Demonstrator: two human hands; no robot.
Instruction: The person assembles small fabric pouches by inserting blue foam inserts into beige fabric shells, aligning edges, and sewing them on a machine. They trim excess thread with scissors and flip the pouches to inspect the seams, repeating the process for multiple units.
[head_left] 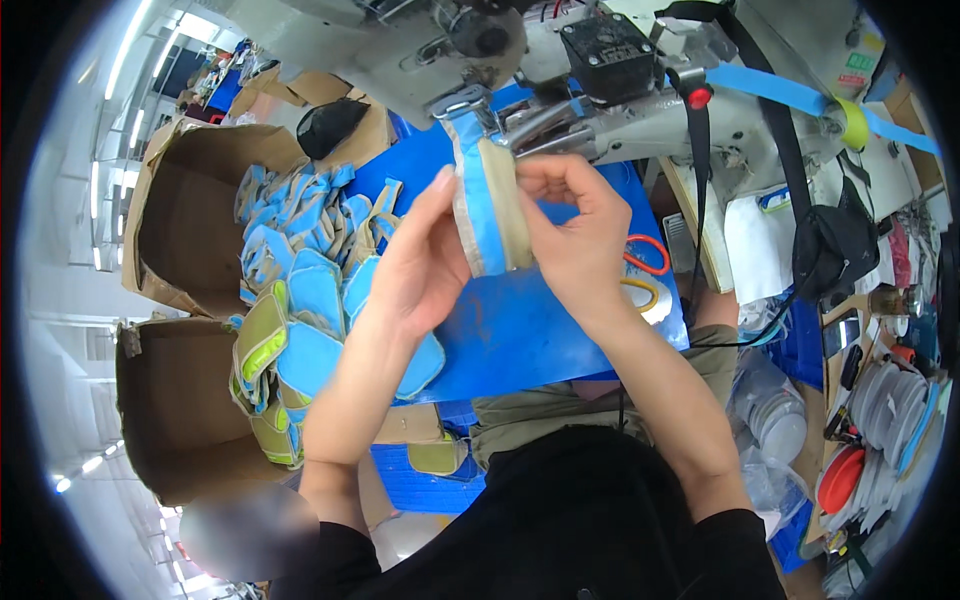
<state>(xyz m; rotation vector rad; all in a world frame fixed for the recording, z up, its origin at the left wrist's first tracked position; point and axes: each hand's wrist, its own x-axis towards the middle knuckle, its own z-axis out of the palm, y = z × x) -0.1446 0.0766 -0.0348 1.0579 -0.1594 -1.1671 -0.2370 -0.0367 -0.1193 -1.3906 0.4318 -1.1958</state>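
Upright under the sewing machine's needle area (465,110) is a fabric band (483,205) in blue, beige and grey. My left hand (420,265) is at its left side, thumb raised against the edge, fingers curled and partly hidden. My right hand (575,225) grips the band's right side with bent fingers. Both hands are above the blue work board (510,340). Scissors with red and yellow handles (648,255) lie right of my right hand, partly hidden.
Two cardboard boxes (145,410) stand left beside piled blue-beige strips (280,215) and blue and olive pieces (320,360). On the right are a black bag (838,250), thread-like spools or discs (885,400) and hanging black straps (700,160). A blurred person's head (245,530) is at lower left.
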